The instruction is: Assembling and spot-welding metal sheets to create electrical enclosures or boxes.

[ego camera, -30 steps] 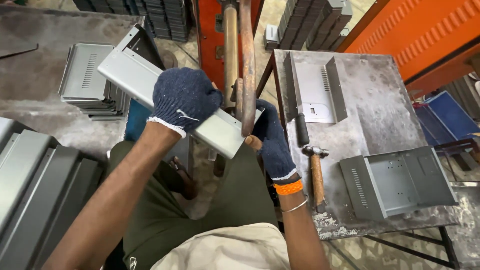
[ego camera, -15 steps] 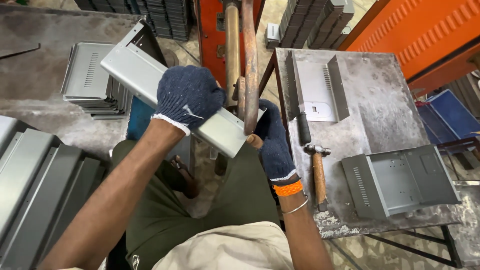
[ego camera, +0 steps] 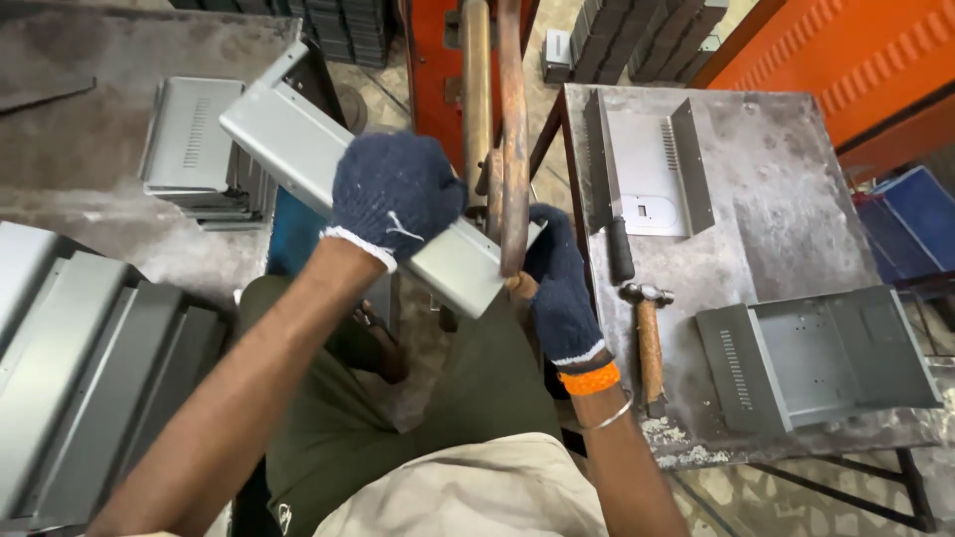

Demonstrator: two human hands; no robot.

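Note:
My left hand (ego camera: 393, 194), in a dark knitted glove, grips the top of a long grey sheet-metal channel (ego camera: 288, 144) that slants from upper left to lower right. My right hand (ego camera: 557, 278), also gloved, holds the channel's lower right end from beneath. That end sits against two rusty copper-coloured arms (ego camera: 512, 129) of an orange machine (ego camera: 433, 45).
To the right, a steel table (ego camera: 786, 199) carries a hammer (ego camera: 649, 333), a dark-handled tool (ego camera: 609, 214) and two bent grey panels (ego camera: 652, 169) (ego camera: 816, 358). Stacks of grey panels lie at left (ego camera: 189, 149) and lower left (ego camera: 80, 368). Blue bins (ego camera: 910, 219) stand at far right.
The channel and both hands have stayed almost in place at the machine's arms; the view shifted only slightly.

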